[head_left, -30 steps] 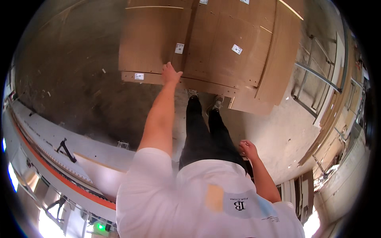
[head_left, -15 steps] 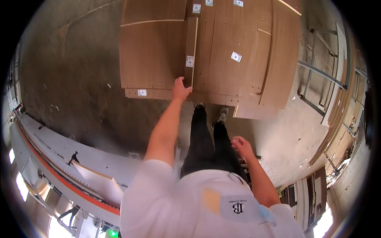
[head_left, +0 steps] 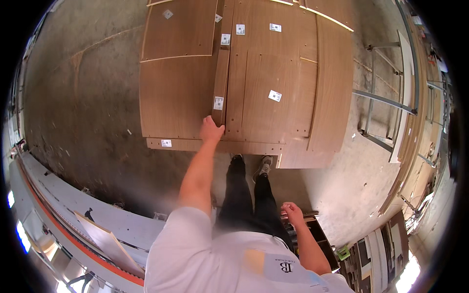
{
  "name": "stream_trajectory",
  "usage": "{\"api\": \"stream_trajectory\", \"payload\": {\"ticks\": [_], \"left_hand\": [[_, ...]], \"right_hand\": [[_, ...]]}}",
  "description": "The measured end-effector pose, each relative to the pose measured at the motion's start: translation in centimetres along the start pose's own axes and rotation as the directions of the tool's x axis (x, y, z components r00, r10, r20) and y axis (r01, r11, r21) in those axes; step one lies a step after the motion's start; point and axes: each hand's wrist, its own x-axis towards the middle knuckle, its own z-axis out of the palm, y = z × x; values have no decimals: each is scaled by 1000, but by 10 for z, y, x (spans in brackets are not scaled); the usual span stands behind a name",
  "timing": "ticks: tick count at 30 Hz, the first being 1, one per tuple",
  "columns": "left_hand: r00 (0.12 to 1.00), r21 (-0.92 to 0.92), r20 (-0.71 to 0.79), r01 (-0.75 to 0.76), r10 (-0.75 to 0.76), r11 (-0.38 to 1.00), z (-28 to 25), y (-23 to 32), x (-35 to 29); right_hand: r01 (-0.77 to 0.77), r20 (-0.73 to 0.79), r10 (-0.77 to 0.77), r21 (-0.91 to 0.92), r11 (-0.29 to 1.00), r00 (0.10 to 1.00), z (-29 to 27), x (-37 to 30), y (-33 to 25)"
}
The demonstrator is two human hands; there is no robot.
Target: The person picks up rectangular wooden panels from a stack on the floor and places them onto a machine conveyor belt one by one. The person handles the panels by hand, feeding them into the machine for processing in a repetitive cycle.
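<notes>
My left hand (head_left: 211,130) is closed around the near end of a narrow brown wood-grain board (head_left: 220,85) with a white label. This strip lies lengthwise on a broad stack of brown panels (head_left: 273,119), roughly over the gap between the left and middle ones. Part of its near end is hidden by my fingers. My right hand (head_left: 293,214) hangs low beside my right thigh, away from the stack. Its fingers are loosely bent and somewhat apart, with nothing visible in them.
Metal rack frames (head_left: 386,97) stand to the right, with long boards (head_left: 401,168) beyond. Behind me on the left runs a long machine (head_left: 73,210) with an orange stripe, a panel (head_left: 105,239) leaning there. More boards (head_left: 378,249) stand upright at lower right. My feet are close to the stack's near edge.
The view has shifted, so the stack sits lower and further left in the picture. My left hand keeps its hold on the strip's near end; my right hand stays low by my thigh.
</notes>
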Motion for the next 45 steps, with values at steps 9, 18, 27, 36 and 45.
{"api": "stream_trajectory", "payload": {"ticks": [9,18,27,36,45], "left_hand": [[973,83,-230,47,-27,995,4,2,9],[990,-16,-136,-38,36,999,3,-47,-40],[990,-211,116,100,-76,972,-38,-80,-222],[962,-254,-168,-252,214,934,-51,44,-355],[800,-607,-185,-549,570,574,80,271,-479]], "right_hand": [[37,64,-40,44,998,997,19,2,-6],[14,-14,-14,-15,1000,1000,-1,-21,-2],[118,-37,-115,69,991,993,-59,-47,52],[375,-149,-381,-66,925,913,-171,-69,87],[656,-136,-706,-284,700,695,-342,-127,57]]}}
